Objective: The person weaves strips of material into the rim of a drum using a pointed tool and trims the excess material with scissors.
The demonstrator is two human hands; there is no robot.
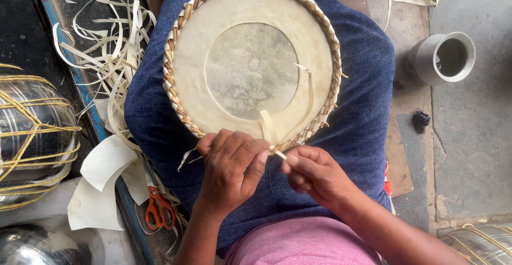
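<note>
Two hands meet at the near rim of the drumhead on our lap: our left hand and right hand both pinch a pale strip lying crosswise between them.

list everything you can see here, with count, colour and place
drum head: 1, cream skin, woven tan rim, on the lap
strip: 1, pale, looped at the near rim
blue cloth: 1, over the lap
scissors: 1, orange handles, lower left
shavings: many, pale, left floor
metal pot: 1, shiny, tied with yellow cord, far left
cup: 1, grey, upper right
left hand: pinching the strip
right hand: gripping the strip end
</note>
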